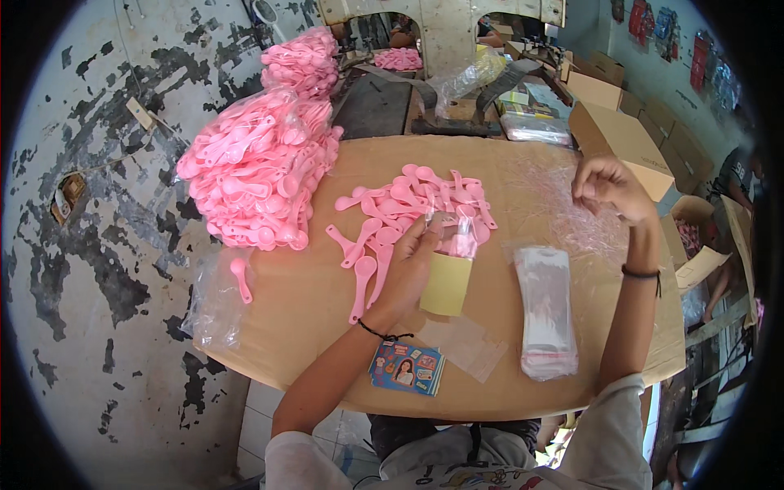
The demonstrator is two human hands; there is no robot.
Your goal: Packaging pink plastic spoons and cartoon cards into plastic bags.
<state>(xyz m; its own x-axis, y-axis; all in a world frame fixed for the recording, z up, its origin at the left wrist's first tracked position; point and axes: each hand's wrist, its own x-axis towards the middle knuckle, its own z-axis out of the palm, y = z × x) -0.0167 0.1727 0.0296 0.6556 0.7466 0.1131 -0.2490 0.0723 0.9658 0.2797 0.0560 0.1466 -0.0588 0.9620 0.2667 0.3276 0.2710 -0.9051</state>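
Note:
My left hand (415, 260) grips a clear plastic bag (465, 222) over the middle of the table. In the bag are a yellow card (446, 284) and something pink, apparently a spoon. My right hand (614, 189) is raised at the right with its fingers curled in; whether a thin strip is between them I cannot make out. Below it lie tangled clear plastic strips (559, 200). Pink plastic measuring spoons (400, 200) lie loose just beyond my left hand. A stack of printed blue cards (407, 369) lies near my left wrist, and flat clear bags (545, 310) are stacked between my forearms.
Bulging bags of pink spoons (257, 175) stand at the table's left. One lone spoon (241, 280) lies by a crumpled clear bag (216, 306). An open cardboard box (625, 151) is at the far right. A machine with dark arms (457, 118) stands behind the brown tabletop (327, 359).

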